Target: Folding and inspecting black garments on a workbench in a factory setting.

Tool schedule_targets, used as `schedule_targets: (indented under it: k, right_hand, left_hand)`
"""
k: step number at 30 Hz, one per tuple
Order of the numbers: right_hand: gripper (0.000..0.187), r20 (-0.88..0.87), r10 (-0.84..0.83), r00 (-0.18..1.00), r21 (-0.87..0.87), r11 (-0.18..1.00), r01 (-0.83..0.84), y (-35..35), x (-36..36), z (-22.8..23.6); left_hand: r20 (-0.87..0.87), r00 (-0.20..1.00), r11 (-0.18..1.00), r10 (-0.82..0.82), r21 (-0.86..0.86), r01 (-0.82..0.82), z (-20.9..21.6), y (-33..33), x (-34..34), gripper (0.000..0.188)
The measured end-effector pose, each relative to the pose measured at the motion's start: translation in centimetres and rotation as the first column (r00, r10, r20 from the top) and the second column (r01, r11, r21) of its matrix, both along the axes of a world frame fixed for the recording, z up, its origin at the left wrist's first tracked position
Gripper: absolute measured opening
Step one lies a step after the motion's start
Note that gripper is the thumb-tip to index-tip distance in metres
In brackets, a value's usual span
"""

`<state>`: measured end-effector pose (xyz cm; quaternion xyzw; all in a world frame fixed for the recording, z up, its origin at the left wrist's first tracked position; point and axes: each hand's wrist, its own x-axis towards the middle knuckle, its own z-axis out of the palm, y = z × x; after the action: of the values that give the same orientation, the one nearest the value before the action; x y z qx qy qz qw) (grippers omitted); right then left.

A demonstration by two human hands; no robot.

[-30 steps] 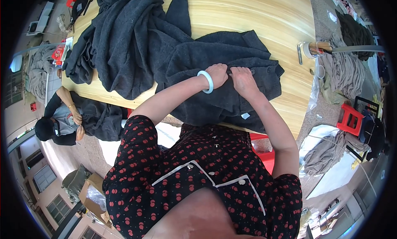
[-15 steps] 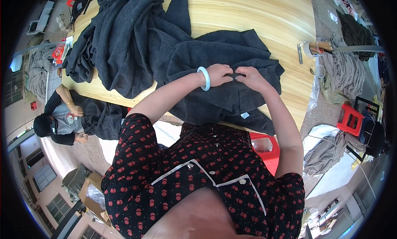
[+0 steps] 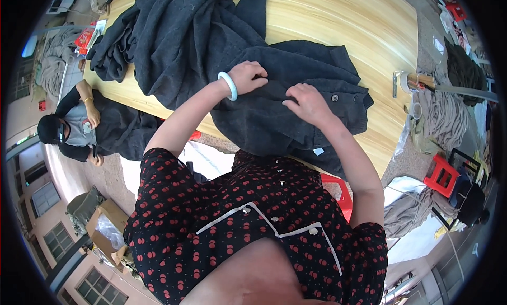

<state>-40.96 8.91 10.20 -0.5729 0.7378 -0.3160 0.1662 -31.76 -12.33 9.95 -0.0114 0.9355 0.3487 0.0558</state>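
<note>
A charcoal knitted cardigan lies across the wooden table in front of me, with a dark button near its ribbed right end. A small white label shows by its near edge. Over the middle of the cardigan, my left hand, with a pale bangle on the wrist, has curled fingers with a gap between thumb and forefinger. To its right, my right hand is bent over the cloth, thumb and forefinger apart. Neither hand shows cloth gripped in it.
More dark knitwear is heaped at the table's left. A holder with sticks and a clear cup stand by the right edge. Past the left edge sits another person with dark cloth. A red stool and grey garments are at right.
My hands were close together, pinching the cardigan's cloth between them. They have come apart, the left moving left and up, and the fingers have loosened. The view has shifted slightly.
</note>
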Motion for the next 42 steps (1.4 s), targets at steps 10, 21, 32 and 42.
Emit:
schedule_targets:
  k: [10, 21, 32, 42]
  right_hand:
    - [0.020, -0.100, -0.040, 0.994, 0.308, 0.949, 0.069, -1.8, 4.4, -0.7]
    - [0.009, -0.198, -0.002, 0.980, 0.293, 0.954, 0.061, -0.9, 4.1, -0.7]
    - [0.012, -0.043, -0.236, 0.971, -0.050, 0.971, 0.234, -2.2, 3.6, 1.7]
    - [0.009, -0.323, -0.139, 0.936, 0.073, 0.983, 0.171, -1.0, 3.5, -0.4]
  left_hand:
    - [-0.012, 0.996, 0.972, -0.087, -0.220, 0.082, -1.6, 2.5, 1.6, 0.021]
    - [-0.053, 0.998, 0.996, -0.045, -0.080, 0.041, -2.2, 2.3, 1.1, 0.020]
    - [0.201, 0.966, 0.890, 0.161, 0.393, -0.230, -1.1, 3.6, 0.3, 0.027]
    - [0.283, 0.958, 0.996, -0.050, 0.088, 0.026, 1.4, 4.3, 0.7, 0.033]
